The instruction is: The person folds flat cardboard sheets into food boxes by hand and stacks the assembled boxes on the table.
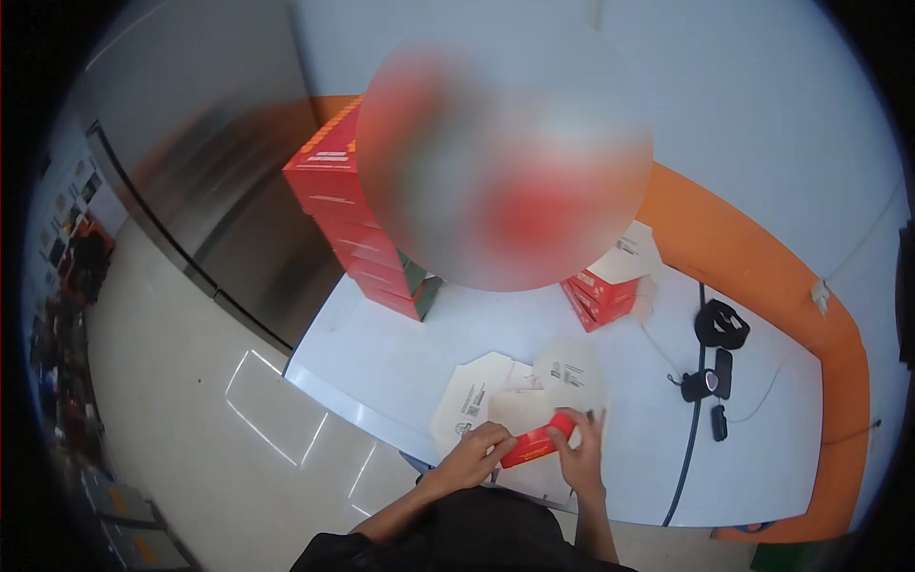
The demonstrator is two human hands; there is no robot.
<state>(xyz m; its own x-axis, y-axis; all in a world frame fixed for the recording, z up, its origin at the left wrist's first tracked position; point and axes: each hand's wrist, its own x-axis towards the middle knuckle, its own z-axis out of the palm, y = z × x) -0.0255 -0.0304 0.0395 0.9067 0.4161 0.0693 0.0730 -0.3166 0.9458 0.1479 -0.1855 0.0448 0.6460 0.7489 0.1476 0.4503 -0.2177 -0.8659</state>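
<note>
A partly folded cardboard box (pixel 532 450) lies at the table's near edge, with a red printed side panel standing up and its cream inner side showing beyond. My left hand (pixel 470 459) is closed on the left end of that panel. At the other end, my right hand (pixel 581 458) pinches the panel near a bent red corner. Broad cream flaps (pixel 467 396) with small dark print spread out behind the panel. Part of the box's bottom is hidden by my hands.
Red boxes (pixel 329 200) are stacked at the left back of the white table (pixel 381 353). More red boxes (pixel 600 294) with a cream flap stand at the back. Right of them are a black coiled item (pixel 721 324), small black devices (pixel 701 384) and a cable (pixel 688 458). A large blurred disc covers the upper middle.
</note>
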